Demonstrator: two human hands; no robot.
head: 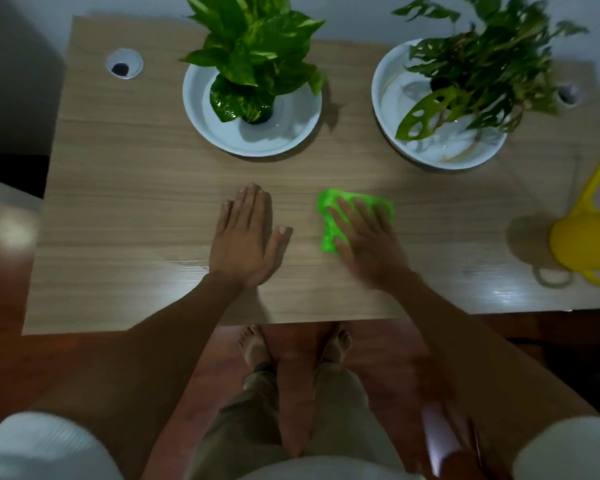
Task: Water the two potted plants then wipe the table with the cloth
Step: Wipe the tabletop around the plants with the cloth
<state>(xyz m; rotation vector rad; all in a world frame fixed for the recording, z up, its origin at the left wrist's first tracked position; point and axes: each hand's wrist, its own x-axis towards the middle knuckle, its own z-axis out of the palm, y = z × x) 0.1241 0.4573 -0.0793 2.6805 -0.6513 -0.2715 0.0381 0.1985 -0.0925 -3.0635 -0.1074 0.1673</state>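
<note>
A bright green cloth (329, 223) lies crumpled on the wooden table (136, 202), near its middle. My right hand (368, 237) presses flat on the cloth with fingers spread; it looks slightly blurred. My left hand (246, 237) rests flat on the bare tabletop just left of the cloth, fingers straight and together. At the back stand two potted plants in white dishes: a broad-leaved one (253, 46) at centre-left and a darker, holey-leaved one (482, 67) at the right. A yellow watering can (586, 240) sits at the table's right edge.
Two round cable holes pierce the tabletop, one at the back left (124, 64) and one at the back right (567, 94). Wet sheen shows near the front edge. My bare feet (257, 344) stand on a reddish floor below the table.
</note>
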